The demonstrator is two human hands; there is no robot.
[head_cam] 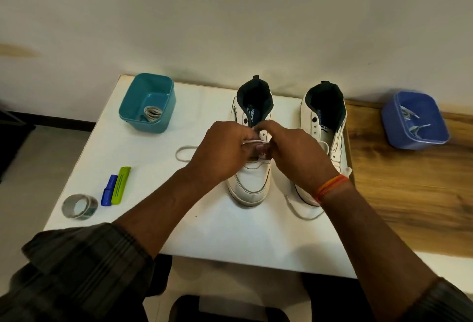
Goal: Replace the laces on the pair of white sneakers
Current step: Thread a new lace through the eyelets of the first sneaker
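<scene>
Both hands meet over the left white sneaker [252,183] on a white table [230,232] against a pale wall [230,14]. The left hand [220,150] and right hand [297,153] pinch a white lace [252,141]. Right of them stands the other sneaker [323,122], on wood surface [409,193].
</scene>
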